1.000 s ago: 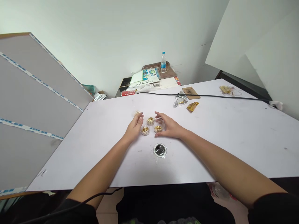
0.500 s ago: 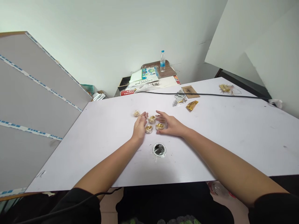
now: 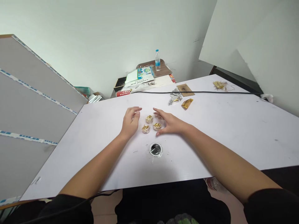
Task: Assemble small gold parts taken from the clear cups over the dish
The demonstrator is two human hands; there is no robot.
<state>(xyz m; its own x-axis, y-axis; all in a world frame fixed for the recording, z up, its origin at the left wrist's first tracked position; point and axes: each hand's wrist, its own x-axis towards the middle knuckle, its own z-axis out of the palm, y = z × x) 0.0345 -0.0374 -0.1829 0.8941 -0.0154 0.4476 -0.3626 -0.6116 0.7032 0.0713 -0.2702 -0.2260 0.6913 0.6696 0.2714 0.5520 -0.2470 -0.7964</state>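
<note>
Three small clear cups of gold pieces stand close together on the white table: one at the back, one front left, one front right. My left hand lies just left of them, fingers loosely curved and apart, arched over the spot where a fourth cup stood; that cup is hidden. My right hand rests on the right side of the group, fingers stretched out, touching the front right cup. Neither hand visibly grips anything.
A round metal cable port is set in the table nearer to me. Behind lie a gold pouch, a silver pouch, a brown card and a black cable. Grey panels lean at the left. A water bottle stands beyond the table.
My left hand has shifted left and now covers the fourth cup that stood apart at the back left. My right hand has stayed by the three cups.
</note>
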